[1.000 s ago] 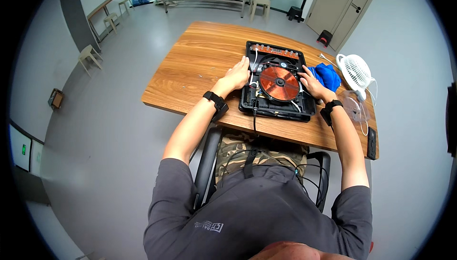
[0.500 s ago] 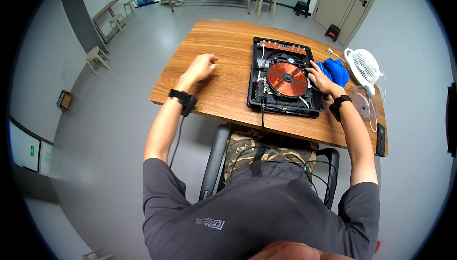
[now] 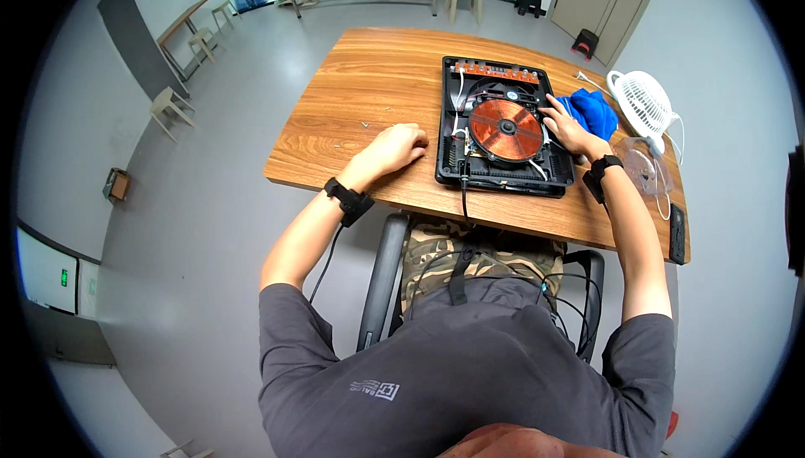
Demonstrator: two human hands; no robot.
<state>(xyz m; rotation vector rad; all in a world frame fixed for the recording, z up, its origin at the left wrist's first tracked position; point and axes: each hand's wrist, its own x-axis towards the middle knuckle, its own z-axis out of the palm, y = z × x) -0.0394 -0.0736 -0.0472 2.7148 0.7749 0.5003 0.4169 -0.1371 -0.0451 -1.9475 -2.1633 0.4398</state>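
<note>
An opened induction cooker (image 3: 447, 127) with a black casing lies on the wooden table, its round copper coil (image 3: 506, 129) exposed. Along its far side runs an orange circuit board (image 3: 495, 73). My left hand (image 3: 396, 151) is just left of the casing, low over the tabletop, its fingers curled together; whatever they may hold is hidden. My right hand (image 3: 571, 129) rests on the casing's right edge with fingers stretched and apart, holding nothing visible. Small bits, perhaps screws (image 3: 365, 124), lie on the wood beyond my left hand.
A blue cloth (image 3: 592, 112) sits right of the cooker, with a white fan (image 3: 644, 104) and a clear plastic container (image 3: 644, 169) beyond it. A black bar-shaped object (image 3: 677, 233) lies at the table's right corner. A black cord (image 3: 465, 206) hangs over the front edge.
My left hand has moved right and nearer to me, toward the cooker, uncovering small bits on the table. My right hand stays on the cooker's right edge. The view has shifted slightly.
</note>
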